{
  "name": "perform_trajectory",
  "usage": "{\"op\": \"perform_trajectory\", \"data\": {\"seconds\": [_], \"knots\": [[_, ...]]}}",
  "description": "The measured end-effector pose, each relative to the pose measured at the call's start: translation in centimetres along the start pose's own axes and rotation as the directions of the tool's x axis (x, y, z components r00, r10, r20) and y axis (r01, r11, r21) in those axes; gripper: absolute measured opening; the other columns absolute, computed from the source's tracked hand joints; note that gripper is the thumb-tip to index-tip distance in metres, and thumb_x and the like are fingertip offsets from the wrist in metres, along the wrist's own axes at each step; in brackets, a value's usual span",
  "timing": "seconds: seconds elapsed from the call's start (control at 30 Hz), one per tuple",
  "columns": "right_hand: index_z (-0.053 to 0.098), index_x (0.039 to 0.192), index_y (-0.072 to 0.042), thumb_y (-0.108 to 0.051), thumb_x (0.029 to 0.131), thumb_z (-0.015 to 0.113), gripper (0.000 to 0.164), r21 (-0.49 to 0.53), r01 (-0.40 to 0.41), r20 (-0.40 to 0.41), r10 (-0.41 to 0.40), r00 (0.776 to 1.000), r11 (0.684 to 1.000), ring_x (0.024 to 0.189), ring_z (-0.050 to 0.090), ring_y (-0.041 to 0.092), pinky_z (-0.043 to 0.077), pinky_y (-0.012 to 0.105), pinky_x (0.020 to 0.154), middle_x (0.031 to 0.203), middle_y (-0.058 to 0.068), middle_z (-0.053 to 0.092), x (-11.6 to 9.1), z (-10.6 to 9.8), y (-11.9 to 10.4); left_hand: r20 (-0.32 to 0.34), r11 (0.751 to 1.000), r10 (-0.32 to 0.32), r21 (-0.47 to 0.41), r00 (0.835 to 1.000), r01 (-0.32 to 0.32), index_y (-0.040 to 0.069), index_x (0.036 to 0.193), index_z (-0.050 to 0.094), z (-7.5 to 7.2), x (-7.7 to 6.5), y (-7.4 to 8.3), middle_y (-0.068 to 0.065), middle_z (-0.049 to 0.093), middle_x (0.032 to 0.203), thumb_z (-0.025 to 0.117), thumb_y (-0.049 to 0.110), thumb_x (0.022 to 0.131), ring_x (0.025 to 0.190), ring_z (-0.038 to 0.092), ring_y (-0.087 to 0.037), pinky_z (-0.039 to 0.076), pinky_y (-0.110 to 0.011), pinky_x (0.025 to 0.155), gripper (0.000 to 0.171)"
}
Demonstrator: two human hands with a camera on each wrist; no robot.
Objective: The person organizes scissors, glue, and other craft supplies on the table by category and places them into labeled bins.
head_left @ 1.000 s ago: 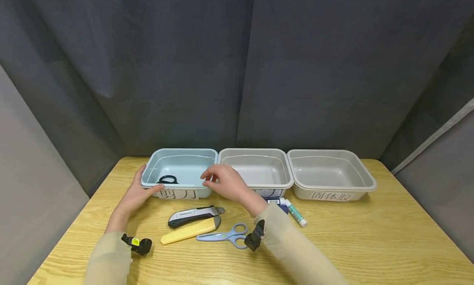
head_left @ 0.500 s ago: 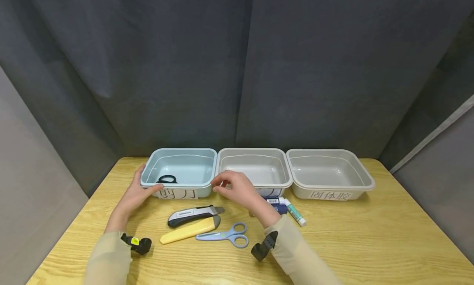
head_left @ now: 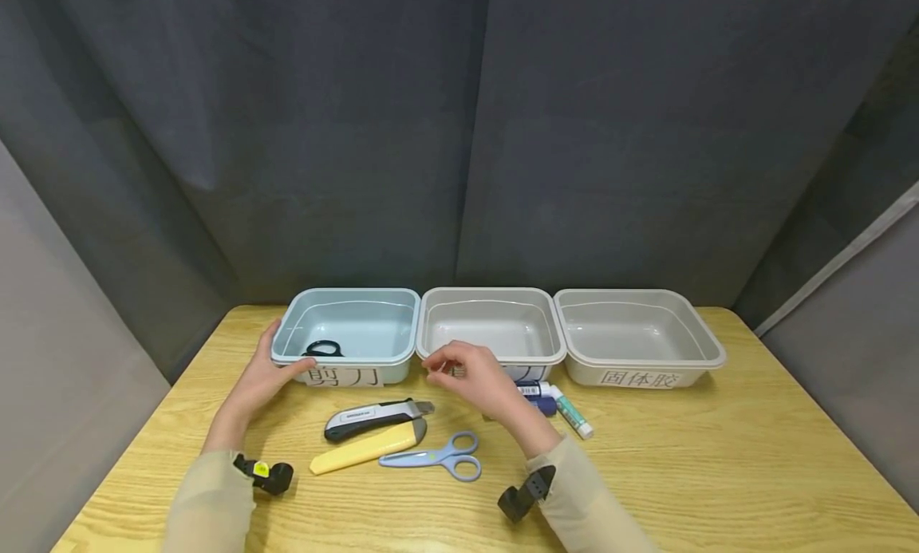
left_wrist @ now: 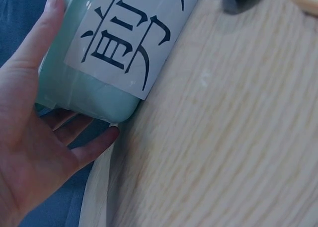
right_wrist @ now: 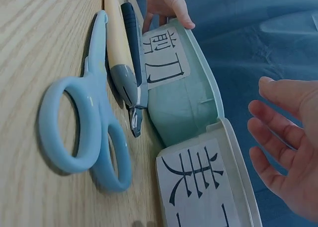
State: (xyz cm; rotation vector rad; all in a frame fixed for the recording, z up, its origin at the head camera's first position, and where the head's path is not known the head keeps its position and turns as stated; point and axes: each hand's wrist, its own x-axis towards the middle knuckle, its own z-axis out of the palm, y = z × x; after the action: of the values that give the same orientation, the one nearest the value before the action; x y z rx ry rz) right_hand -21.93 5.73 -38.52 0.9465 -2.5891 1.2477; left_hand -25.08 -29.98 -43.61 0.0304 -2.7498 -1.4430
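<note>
My left hand (head_left: 262, 369) holds the left front corner of the light blue bin (head_left: 391, 373), its thumb on the front rim and its fingers along the side. Inside that bin a black scissors handle (head_left: 325, 348) shows; the rest is hidden by the front wall. Above the front of the middle grey bin (head_left: 495, 296) hovers my right hand (head_left: 474, 373), fingers loosely bent with nothing between them. On the table in front lie a grey-and-black utility knife (head_left: 373, 417), a yellow utility knife (head_left: 369, 448) and a pair of blue scissors (head_left: 438, 456).
A second grey bin (head_left: 646, 377) with a paper label stands at the right end of the row. Glue sticks lie before the bins, one green (head_left: 572, 413) and one dark blue (head_left: 546, 406), partly behind my right forearm. A dark curtain (head_left: 459, 138) hangs behind.
My right hand has drawn back from over the blue bin's right front corner, moving right and toward me to the middle bin's front. The left hand has stayed on the blue bin.
</note>
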Motion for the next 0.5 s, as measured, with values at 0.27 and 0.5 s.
{"op": "perform_trajectory", "data": {"seconds": [0.27, 0.5], "knots": [[0.068, 0.095, -0.013, -0.015, 0.081, 0.067, 0.014, -0.022, 0.043, 0.024, -0.042, 0.999, 0.999, 0.081, 0.061, 0.013, 0.051, 0.035, 0.078, 0.092, -0.002, 0.066, -1.0, -0.2, 0.6, 0.003, 1.000, -0.010, 0.000, 1.000, 0.010, 0.014, 0.146, -0.008, -0.2, -0.1, 0.2, -0.021, 0.008, 0.150, 0.069, 0.043, 0.077, 0.135, 0.014, -0.041, 0.015, -0.060, 0.105, 0.107], [0.068, 0.100, -0.015, -0.019, 0.080, 0.068, 0.020, -0.079, 0.034, 0.056, -0.030, 0.998, 0.996, 0.086, 0.060, 0.014, 0.049, 0.029, 0.079, 0.095, -0.003, 0.066, -2.0, -0.3, 0.8, 0.004, 1.000, -0.003, -0.006, 1.000, 0.003, 0.013, 0.146, -0.008, -0.1, -0.1, 0.1, -0.021, 0.008, 0.150, 0.069, 0.042, 0.077, 0.135, 0.014, -0.041, 0.015, -0.061, 0.105, 0.107]]}}
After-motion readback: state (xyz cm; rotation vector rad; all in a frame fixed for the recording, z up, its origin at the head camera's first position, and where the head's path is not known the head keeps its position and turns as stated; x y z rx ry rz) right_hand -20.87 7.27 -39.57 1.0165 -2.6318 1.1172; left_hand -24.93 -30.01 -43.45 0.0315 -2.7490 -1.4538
